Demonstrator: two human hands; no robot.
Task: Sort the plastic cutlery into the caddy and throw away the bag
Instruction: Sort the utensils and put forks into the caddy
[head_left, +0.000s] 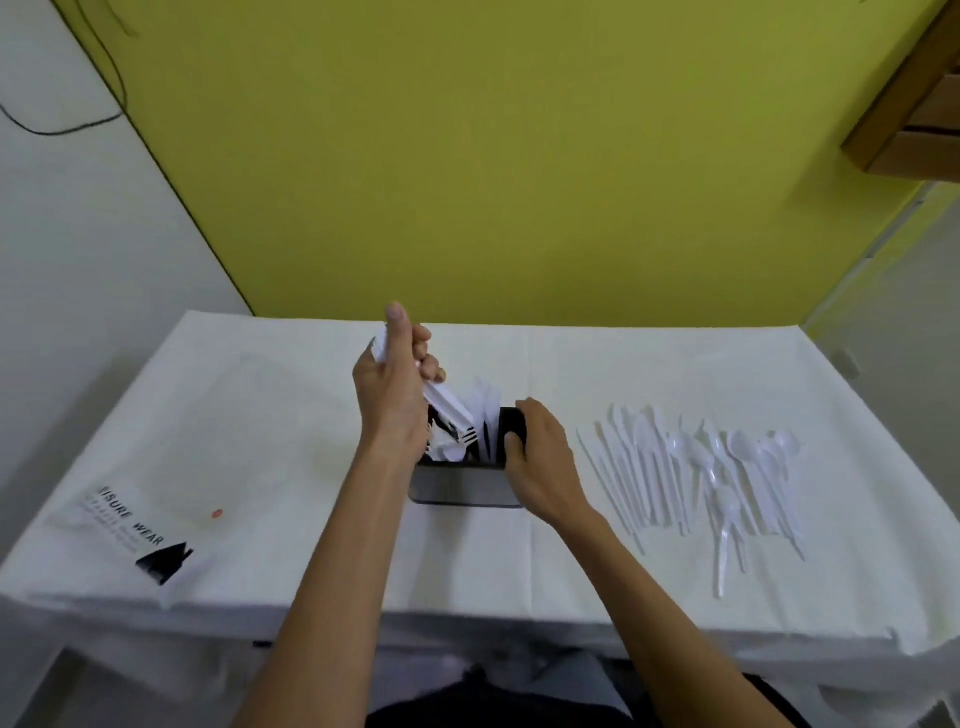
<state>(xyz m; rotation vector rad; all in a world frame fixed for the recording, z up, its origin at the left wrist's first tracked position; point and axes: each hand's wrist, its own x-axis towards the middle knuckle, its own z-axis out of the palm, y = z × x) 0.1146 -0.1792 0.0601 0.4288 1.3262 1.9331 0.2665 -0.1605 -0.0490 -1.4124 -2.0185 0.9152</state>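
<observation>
Left hand (389, 395) comes first in the head view. Its fingers are curled tight round a bundle of white plastic forks (448, 411), thumb sticking up. The bundle slants down to the right so the tines dip into the caddy (462, 491). Right hand (545, 462) grips the caddy's right end, thumb and fingers curled over the rim, so I read it as clamped on the caddy. The two hands are apart, one on each side of the caddy's opening.

The caddy is a dark box standing upright on the white-clothed table (519, 566), about midway along it. More white pieces (487, 415) stand in it just right of the forks. I cannot tell which compartment holds which.

Right of the caddy, past the right wrist, loose cutlery (691, 467) lies in a rough row on the cloth. I see spoons and straighter pieces there, some overlapping. Left of the caddy, well apart, the bag (130, 519) lies flat, clear with black print, one corner close to the near edge.

I see bare cloth between the caddy and the bag, and a narrower strip between the caddy and the loose cutlery. Behind the caddy the cloth runs to the far edge, which meets the yellow wall (519, 182). In front of the caddy, the near edge drops off between the forearms.
</observation>
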